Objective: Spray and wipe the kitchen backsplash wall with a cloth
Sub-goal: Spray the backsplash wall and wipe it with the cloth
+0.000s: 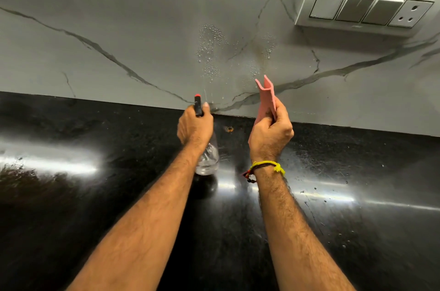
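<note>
The backsplash wall (142, 36) is grey marble with dark veins, and two patches of spray droplets (210, 50) cling to it in the middle. My left hand (194, 125) grips a clear spray bottle (208, 158) by its black, red-tipped head, nozzle aimed at the wall just above the counter. My right hand (270, 135) holds a folded pink cloth (266, 98) upright, slightly off the wall and below the right droplet patch.
A glossy black stone counter (95, 195) runs below the wall, with glare streaks and small water drops on its right side. A white switch panel with a socket (366, 5) is mounted on the wall at the upper right.
</note>
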